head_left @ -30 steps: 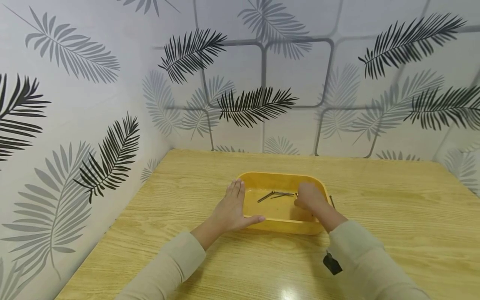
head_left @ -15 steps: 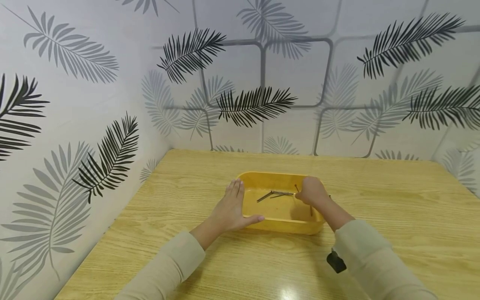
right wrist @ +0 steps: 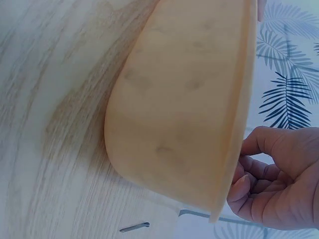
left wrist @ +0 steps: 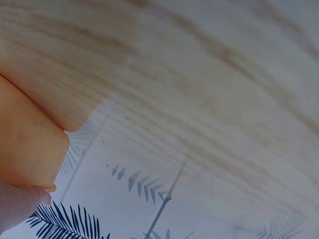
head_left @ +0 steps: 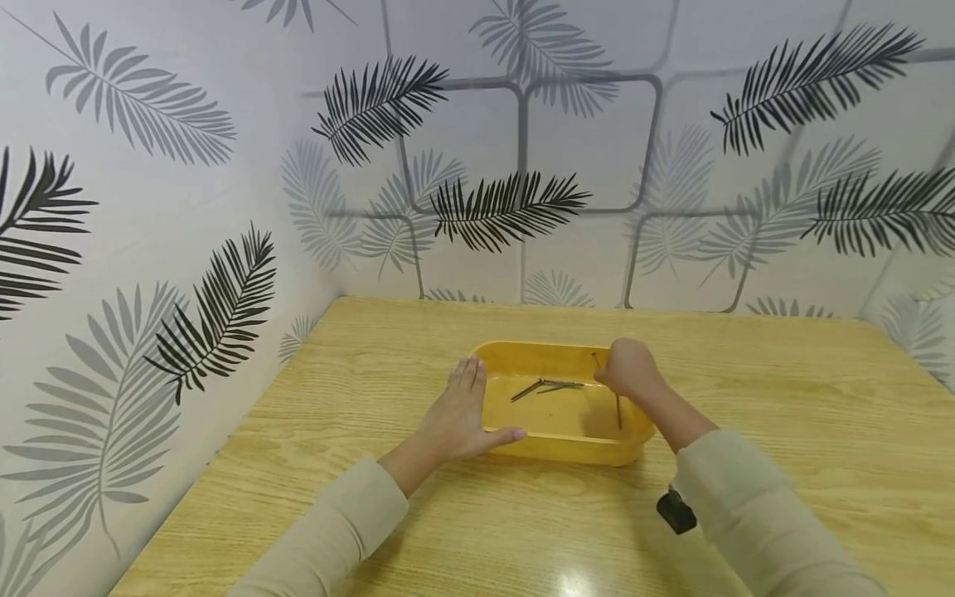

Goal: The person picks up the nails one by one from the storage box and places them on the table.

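A yellow plastic tray (head_left: pixel 567 448) sits on the wooden table with several loose nails (head_left: pixel 555 385) near its middle. Toward its right end lies another nail (head_left: pixel 618 412). My left hand (head_left: pixel 462 414) rests along the left end, fingers straight over the rim and thumb spread along the near edge. At the right end, my right hand (head_left: pixel 632 366) pinches a nail (head_left: pixel 596 360) whose end sticks out past the fingers. The right wrist view shows curled fingers (right wrist: pixel 244 186) behind the tray rim, the held nail hidden there.
One nail (right wrist: pixel 134 227) lies on the table outside the tray's right end, covered by the right arm in the head view. A leaf-patterned wall (head_left: pixel 582 249) borders the table (head_left: pixel 746 398) at the back and left. A black device (head_left: pixel 676 512) hangs by the right cuff.
My right hand has lifted from inside the tray and moved right and away toward the far right rim, bringing a nail with it. The left hand has kept its place.
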A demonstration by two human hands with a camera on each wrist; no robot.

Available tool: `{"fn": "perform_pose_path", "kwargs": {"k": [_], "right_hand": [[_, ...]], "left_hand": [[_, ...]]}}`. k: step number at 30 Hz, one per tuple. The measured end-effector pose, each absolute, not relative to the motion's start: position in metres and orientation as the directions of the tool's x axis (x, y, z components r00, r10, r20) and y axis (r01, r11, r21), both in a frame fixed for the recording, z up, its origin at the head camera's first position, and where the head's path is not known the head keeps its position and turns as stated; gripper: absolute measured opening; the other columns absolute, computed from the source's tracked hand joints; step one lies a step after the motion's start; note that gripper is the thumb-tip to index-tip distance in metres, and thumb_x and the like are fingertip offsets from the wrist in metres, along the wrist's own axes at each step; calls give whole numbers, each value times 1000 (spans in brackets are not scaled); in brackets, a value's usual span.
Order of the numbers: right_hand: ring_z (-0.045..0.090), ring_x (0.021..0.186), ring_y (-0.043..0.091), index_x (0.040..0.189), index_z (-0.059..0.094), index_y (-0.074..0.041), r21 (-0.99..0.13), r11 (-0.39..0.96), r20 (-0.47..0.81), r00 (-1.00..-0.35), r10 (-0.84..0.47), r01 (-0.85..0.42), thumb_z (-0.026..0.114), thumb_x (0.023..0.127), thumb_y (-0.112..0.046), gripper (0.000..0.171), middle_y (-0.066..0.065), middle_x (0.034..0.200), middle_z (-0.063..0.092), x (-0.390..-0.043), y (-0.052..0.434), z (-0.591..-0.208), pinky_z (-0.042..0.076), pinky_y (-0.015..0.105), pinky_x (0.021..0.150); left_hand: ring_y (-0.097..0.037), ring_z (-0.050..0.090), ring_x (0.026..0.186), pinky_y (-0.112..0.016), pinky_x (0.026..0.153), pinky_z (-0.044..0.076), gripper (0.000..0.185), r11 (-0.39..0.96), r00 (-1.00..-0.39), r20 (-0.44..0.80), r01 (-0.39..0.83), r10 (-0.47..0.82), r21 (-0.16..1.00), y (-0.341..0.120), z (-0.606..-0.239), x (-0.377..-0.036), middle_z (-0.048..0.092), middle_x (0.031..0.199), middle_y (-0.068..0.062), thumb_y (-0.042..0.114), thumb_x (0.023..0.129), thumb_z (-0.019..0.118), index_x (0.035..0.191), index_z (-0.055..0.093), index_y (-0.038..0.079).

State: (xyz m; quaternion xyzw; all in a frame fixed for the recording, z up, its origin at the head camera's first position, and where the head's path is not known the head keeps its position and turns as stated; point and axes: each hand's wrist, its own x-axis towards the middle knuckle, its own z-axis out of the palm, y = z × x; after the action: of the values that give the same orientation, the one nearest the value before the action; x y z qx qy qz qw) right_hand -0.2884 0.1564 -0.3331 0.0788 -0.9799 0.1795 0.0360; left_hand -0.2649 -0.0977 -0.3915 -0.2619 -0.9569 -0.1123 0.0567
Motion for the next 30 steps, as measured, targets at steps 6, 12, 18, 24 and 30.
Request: {"fn": "perform_pose_path", "kwargs": {"k": [6,12,18,24,30], "right_hand": [[27,44,8,42,29,-16,-346,925,102,-987,-127,-155,62,78,-9,49,-8,42,25,-288,161,-328,30,21,48],[24,41,6,41,30,-17,-378,914,111,-988,-111,-146,61,78,-9,49,-9,40,25,-287,170,-324,26,18,43],[18,40,4,39,29,-18,-410,900,120,-987,-109,-149,60,79,-8,51,-11,38,22,-283,180,-321,21,16,42],[28,36,3,36,35,-16,-413,904,95,-992,-81,-113,60,80,-8,51,-11,34,31,-283,191,-321,27,17,40],[30,34,3,35,38,-16,-420,901,96,-993,-73,-107,59,80,-10,51,-11,33,34,-285,204,-324,29,17,39]], "left_hand": [[-39,9,142,-45,117,12,135,835,-856,169,515,489,193,-98,-391,-265,10,152,-28,93,60,-1,144,13,-12],[-39,9,143,-45,117,11,132,836,-855,169,516,490,186,-98,-392,-265,8,152,-27,93,63,5,144,12,-12],[-38,8,143,-44,118,11,134,834,-856,167,516,490,195,-98,-391,-265,9,153,-27,93,60,1,144,12,-11],[-40,10,142,-44,117,12,133,832,-853,170,520,494,194,-98,-390,-264,10,152,-28,93,62,2,144,13,-11],[-38,9,143,-44,118,11,129,836,-856,160,515,492,189,-98,-389,-264,10,152,-27,91,66,7,144,13,-11]]}}
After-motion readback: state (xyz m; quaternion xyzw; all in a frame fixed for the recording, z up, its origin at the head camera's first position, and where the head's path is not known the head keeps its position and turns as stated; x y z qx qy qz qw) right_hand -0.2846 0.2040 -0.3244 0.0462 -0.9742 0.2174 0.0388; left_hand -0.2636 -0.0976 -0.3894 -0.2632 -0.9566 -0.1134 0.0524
